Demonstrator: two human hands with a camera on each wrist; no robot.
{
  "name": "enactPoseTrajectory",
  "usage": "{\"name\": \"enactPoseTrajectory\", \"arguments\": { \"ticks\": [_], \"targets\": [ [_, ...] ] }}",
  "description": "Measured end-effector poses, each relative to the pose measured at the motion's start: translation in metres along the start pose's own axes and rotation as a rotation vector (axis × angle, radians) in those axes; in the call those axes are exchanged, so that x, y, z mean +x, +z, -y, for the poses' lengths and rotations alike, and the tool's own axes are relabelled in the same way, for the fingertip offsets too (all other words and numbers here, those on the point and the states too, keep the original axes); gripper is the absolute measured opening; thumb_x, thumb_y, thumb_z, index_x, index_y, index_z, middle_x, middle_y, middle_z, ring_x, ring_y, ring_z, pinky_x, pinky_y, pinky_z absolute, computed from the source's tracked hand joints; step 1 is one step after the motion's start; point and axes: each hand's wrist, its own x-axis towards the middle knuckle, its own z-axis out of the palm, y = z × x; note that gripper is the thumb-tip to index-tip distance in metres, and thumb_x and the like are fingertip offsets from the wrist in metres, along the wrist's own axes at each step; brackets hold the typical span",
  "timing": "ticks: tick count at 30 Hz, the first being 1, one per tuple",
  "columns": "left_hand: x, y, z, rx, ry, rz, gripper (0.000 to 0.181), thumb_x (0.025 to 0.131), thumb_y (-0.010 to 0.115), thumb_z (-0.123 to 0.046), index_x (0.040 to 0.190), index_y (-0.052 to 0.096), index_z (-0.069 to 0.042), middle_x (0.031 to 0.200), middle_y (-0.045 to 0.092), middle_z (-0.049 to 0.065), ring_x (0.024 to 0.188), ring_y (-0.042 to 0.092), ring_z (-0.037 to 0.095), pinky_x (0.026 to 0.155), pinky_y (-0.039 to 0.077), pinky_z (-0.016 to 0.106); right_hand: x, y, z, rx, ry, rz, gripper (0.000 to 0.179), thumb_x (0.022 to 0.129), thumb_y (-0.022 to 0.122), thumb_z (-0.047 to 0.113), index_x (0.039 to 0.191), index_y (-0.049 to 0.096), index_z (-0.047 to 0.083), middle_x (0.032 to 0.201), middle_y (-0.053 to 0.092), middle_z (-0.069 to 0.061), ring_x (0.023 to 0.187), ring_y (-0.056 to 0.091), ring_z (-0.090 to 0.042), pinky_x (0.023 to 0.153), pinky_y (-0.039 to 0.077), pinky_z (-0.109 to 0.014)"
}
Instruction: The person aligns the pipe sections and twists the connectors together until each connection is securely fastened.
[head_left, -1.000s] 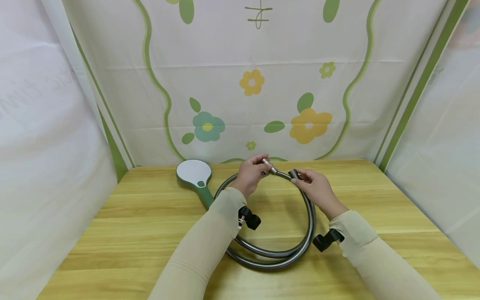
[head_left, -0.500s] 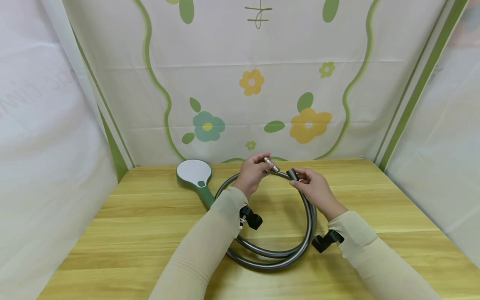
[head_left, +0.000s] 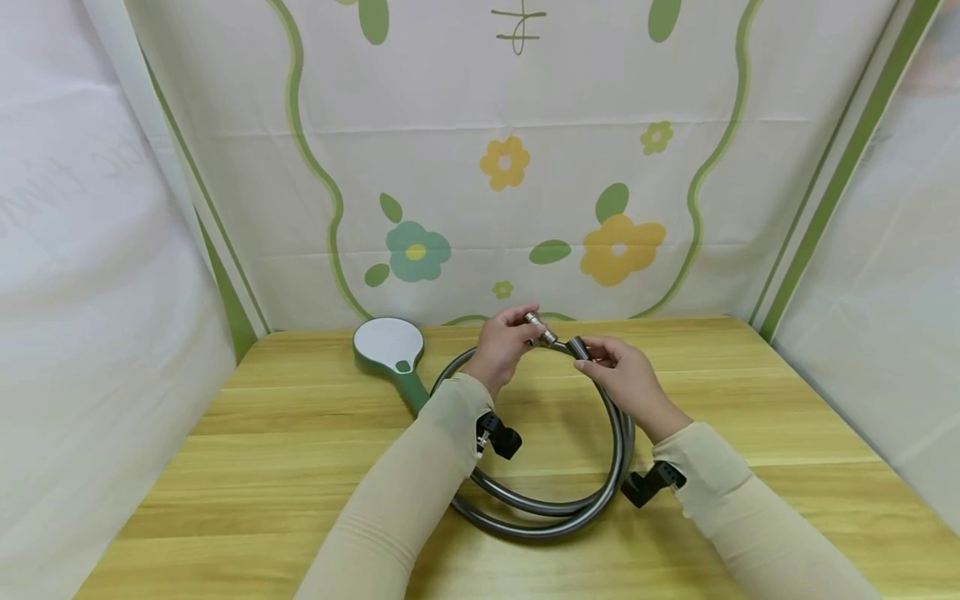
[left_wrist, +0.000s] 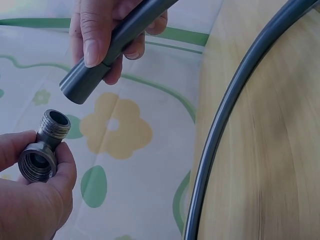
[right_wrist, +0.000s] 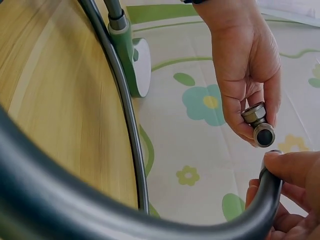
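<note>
My left hand [head_left: 498,348] pinches a metal threaded fitting [left_wrist: 51,127] by its body. One threaded mouth of the fitting points toward the hose end, and a wider, internally threaded opening faces the left wrist camera. With thumb and fingers, my right hand [head_left: 628,379] grips a dark grey shower hose [left_wrist: 142,20] just behind its flared end piece [left_wrist: 82,82]. A small gap separates this end piece from the fitting, both held above the table. The rest of the hose lies in a loose coil below my hands.
A green shower head [head_left: 388,343] with a white face lies at the left, joined to the hose's other end. The wooden table [head_left: 247,500] runs back to a flowered cloth [head_left: 450,167], with white cloth at both sides.
My right hand has moved slightly left, bringing the hose end closer to the fitting and tilting it more toward it. My left hand has turned the fitting a little; the shower head has stayed put.
</note>
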Motion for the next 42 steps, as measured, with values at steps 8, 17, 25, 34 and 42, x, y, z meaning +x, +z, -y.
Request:
{"name": "enactPoseTrajectory", "arguments": {
  "ticks": [8,17,25,34,42],
  "targets": [
    [-0.0007,-0.0012,-0.0026,0.037,0.013,0.012,0.043,0.092,0.062,0.001,0.133,0.057,-0.005,0.123,0.057,0.011,0.113,0.058,0.025,0.096,0.049,0.036,-0.0019,0.0011,0.0043,0.026,-0.001,0.023,0.041,0.094,0.064,0.016,0.132,0.057,0.002,0.117,0.064,-0.019,0.1,0.062,-0.028,0.078,0.052,-0.034],
    [-0.0036,-0.0016,-0.004,0.026,0.026,0.039,0.042,0.093,0.06,0.001,0.134,0.056,-0.005,0.126,0.055,0.012,0.119,0.056,0.028,0.098,0.048,0.036,-0.0034,0.0031,0.0069,0.021,-0.016,0.04,0.04,0.094,0.064,0.016,0.132,0.057,0.003,0.119,0.063,-0.02,0.104,0.062,-0.03,0.082,0.053,-0.039],
    [-0.0072,-0.0008,-0.0044,-0.001,0.039,0.072,0.042,0.094,0.059,0.001,0.135,0.056,-0.005,0.13,0.053,0.013,0.12,0.054,0.029,0.1,0.046,0.037,-0.0024,0.006,0.0063,0.004,-0.006,0.05,0.041,0.094,0.065,0.019,0.132,0.058,0.006,0.118,0.065,-0.018,0.102,0.062,-0.029,0.079,0.052,-0.038],
    [-0.006,0.0011,-0.0022,-0.01,0.046,0.08,0.042,0.094,0.058,0.003,0.135,0.055,-0.004,0.131,0.053,0.013,0.121,0.054,0.029,0.1,0.046,0.038,-0.001,0.0077,0.005,0.0,-0.004,0.057,0.042,0.093,0.065,0.021,0.133,0.058,0.007,0.118,0.065,-0.016,0.103,0.062,-0.029,0.081,0.052,-0.04],
    [-0.0047,0.0021,0.0004,-0.011,0.051,0.08,0.041,0.094,0.058,0.003,0.134,0.056,-0.004,0.13,0.053,0.014,0.118,0.056,0.027,0.099,0.047,0.037,-0.0009,0.0074,0.0061,0.004,0.005,0.06,0.041,0.094,0.064,0.019,0.132,0.058,0.007,0.121,0.064,-0.017,0.106,0.062,-0.03,0.083,0.053,-0.043]
  ]
}}
